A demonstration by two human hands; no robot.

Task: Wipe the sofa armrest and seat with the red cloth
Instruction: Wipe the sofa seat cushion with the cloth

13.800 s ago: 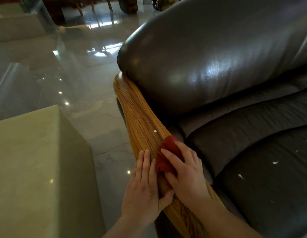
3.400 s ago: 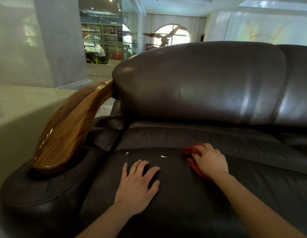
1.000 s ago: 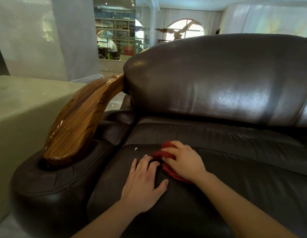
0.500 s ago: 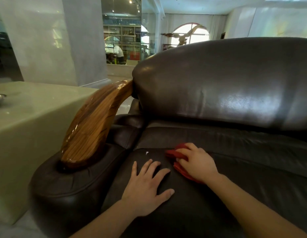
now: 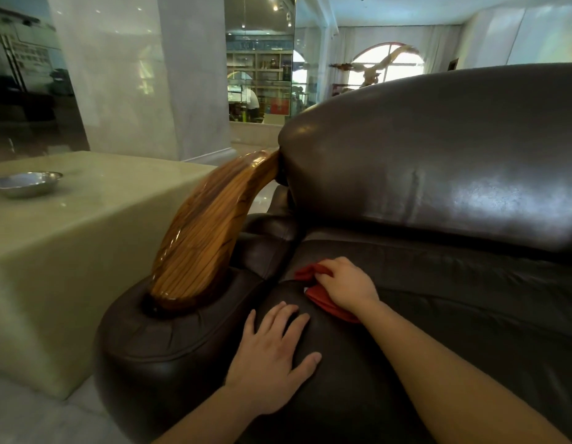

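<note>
The right hand (image 5: 348, 285) presses the red cloth (image 5: 323, 294) flat on the sofa seat (image 5: 438, 331), near the back corner beside the wooden armrest (image 5: 207, 232); its grip is curled down over the bunched cloth. The left hand (image 5: 273, 357) lies open, palm down on the seat front, grasping nothing. To wipe well here, I would keep the palm weight even, sweep the cloth toward the crease by the armrest and out again in overlapping strokes, letting the left hand steady the body.
</note>
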